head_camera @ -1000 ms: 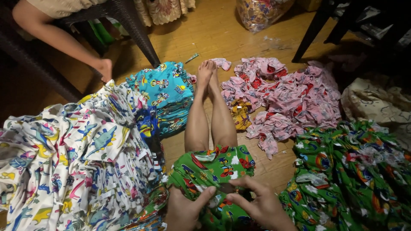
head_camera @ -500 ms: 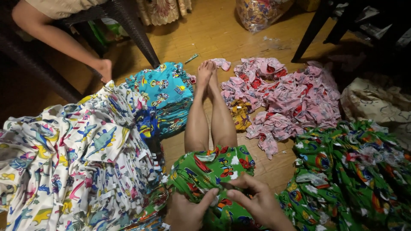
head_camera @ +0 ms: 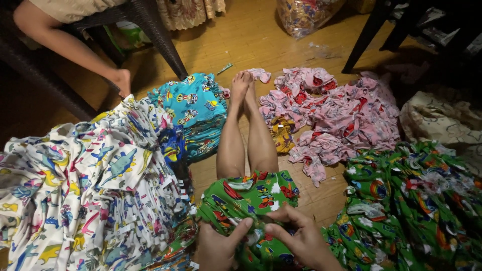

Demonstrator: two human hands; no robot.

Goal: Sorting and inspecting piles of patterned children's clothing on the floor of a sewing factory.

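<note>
Head view: at bottom centre the left hand (head_camera: pixel 221 246) and right hand (head_camera: pixel 301 241) both pinch a green printed cloth (head_camera: pixel 251 195) draped over the knees, its long axis across the frame. Cloth piles ring the legs on a wooden floor (head_camera: pixel 251 45)

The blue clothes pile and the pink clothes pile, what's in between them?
In the head view, the person's own bare legs lie stretched out on the wooden floor between the blue pile and the pink pile, feet together.
</note>
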